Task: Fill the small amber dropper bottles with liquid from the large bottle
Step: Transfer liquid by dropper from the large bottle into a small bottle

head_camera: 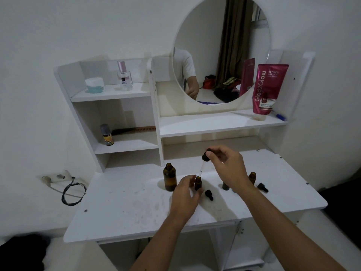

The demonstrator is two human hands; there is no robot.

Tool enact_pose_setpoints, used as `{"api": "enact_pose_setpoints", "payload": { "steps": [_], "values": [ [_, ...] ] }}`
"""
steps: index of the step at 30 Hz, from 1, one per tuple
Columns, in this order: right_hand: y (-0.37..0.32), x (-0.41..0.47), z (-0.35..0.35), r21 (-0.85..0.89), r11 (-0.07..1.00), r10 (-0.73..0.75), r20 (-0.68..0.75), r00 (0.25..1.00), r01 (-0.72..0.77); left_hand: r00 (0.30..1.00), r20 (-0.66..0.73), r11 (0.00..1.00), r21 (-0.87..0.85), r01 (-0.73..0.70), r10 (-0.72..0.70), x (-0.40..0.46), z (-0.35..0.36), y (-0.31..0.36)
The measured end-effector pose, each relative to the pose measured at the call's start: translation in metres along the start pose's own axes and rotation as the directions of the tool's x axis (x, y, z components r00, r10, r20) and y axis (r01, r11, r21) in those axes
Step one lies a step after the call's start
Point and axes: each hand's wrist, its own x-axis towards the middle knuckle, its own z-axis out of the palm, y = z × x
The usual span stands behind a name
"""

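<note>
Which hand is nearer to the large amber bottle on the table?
Left. The left hand is just right of the large amber bottle, holding a small bottle. The right hand is farther right and higher, pinching a dropper.

Dim, even indoor light; soft shadows; wide-angle bending at edges.

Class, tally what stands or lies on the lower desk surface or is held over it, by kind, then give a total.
Large amber bottle: 1
Small amber bottles: 3
Loose dropper caps: 2
Dropper in right hand: 1
Total: 7
</note>
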Motion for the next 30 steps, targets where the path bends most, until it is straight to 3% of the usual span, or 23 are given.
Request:
{"api": "enact_pose_setpoints", "payload": {
  "steps": [13, 21, 30],
  "values": [
    [0.008, -0.004, 0.013, -0.094, 0.995, -0.029, 0.046, 0.999, 0.033, 1.000, -0.002, 0.999, 0.024, -0.028, 0.028, 0.003, 0.002, -0.004],
    [0.012, -0.008, 0.017, -0.151, 0.989, 0.019, 0.161, 0.987, 0.005, 1.000, -0.003, 0.999, 0.032, -0.020, 0.020, 0.001, 0.001, -0.002],
    [0.013, -0.009, 0.024, -0.188, 0.982, -0.004, 0.103, 0.995, 0.024, 1.000, 0.001, 1.000, 0.028, -0.001, 0.001, 0.000, -0.002, 0.000]
  ]
}}
